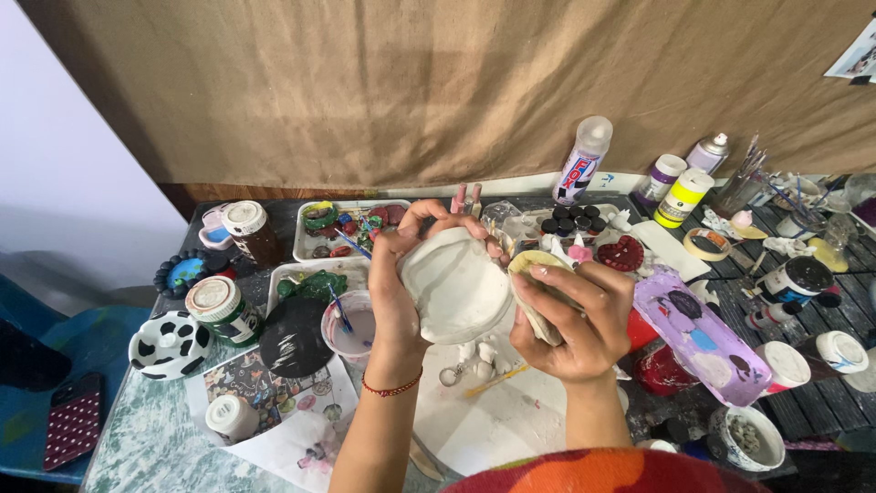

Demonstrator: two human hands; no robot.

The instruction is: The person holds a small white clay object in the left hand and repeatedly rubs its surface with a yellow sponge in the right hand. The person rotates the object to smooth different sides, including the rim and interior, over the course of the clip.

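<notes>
My left hand clasps the bowl (hollow facing me); right hand grips a sponge at its rim.

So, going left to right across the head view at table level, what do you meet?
Spotted phone case → cow-patterned dish → black disc → left hand → white clay bowl → right hand → purple paint tray.

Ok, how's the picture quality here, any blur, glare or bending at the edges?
Head view: even, soft light, no harsh glare; the white clay bowl in the left hand looks slightly washed out. The right hand and bowl are fairly sharp. Wide-angle distortion bends the table edge, and the orange sleeve at the bottom is blurred.
</notes>
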